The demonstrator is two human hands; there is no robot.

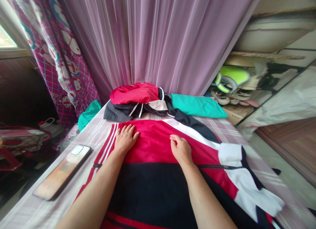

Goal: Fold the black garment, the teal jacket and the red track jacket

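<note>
A red, black and white track jacket (150, 186) lies spread out in front of me, with white stripes along its left side and a dark zip line to the right. My left hand (125, 138) rests palm down on the red cloth near the upper left, fingers stretched out. Over the red part, right of the middle, is my right hand (181, 150), its fingers curled together. No cloth shows lifted in it; whether its underside touches the jacket I cannot tell. Folds of white and black cloth lie bunched at the jacket's right side.
Behind the jacket sit a red and dark clothes pile (138, 95) and a folded teal garment (197, 105). A phone (63, 173) lies at left on the checked cloth (22, 209). Purple curtains (158, 38) hang behind. Shoes (223, 97) fill a shelf at right.
</note>
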